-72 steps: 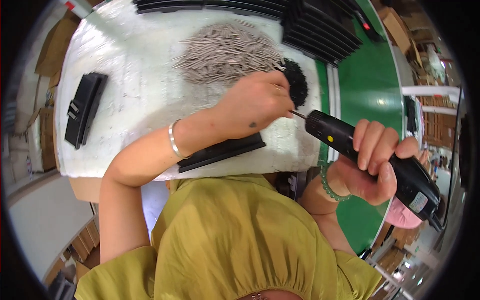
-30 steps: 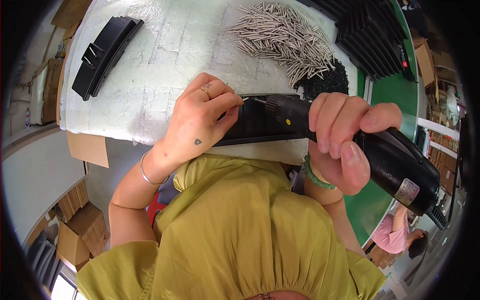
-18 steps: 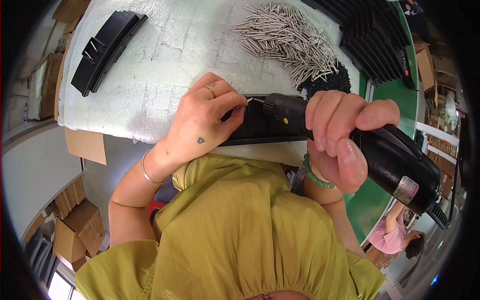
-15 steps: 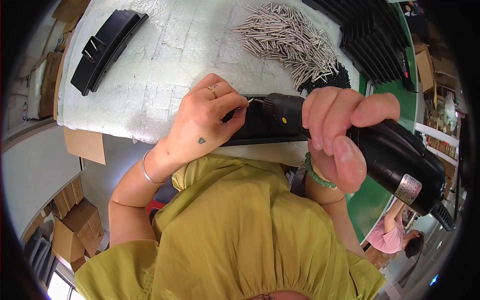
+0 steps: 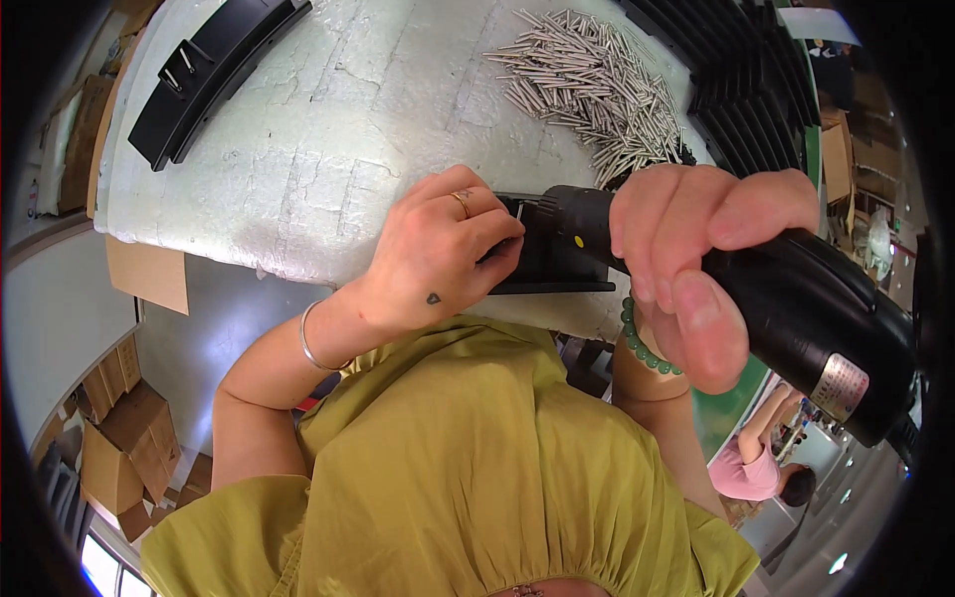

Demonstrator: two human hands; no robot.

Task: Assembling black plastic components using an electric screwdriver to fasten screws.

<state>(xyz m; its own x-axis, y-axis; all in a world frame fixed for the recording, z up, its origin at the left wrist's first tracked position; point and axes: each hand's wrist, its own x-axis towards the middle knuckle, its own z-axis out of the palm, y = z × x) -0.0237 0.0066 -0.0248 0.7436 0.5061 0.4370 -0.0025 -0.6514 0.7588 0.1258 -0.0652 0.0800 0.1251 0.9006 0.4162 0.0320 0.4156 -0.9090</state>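
Observation:
In my right hand is a black electric screwdriver, gripped around its body with the nose turned left. That nose hangs over a black plastic part lying near the table's front edge. My left hand is closed at the part's left end, thumb and fingertips pressed together. A thin metal pin shows just beyond these fingertips, beside the screwdriver's nose. What the left fingers hold is hidden, and so is the screwdriver's tip.
Across the table lies a heap of metal pins. Stacked black parts stand at the far right. A curved black part with two pins lies far left. Cardboard boxes sit lower left; a person in pink is lower right.
Both hands and the screwdriver sit slightly farther right in the picture. The pin, which pointed toward the screwdriver from my left fingertips, now appears upright beyond them. The whole view has shifted somewhat.

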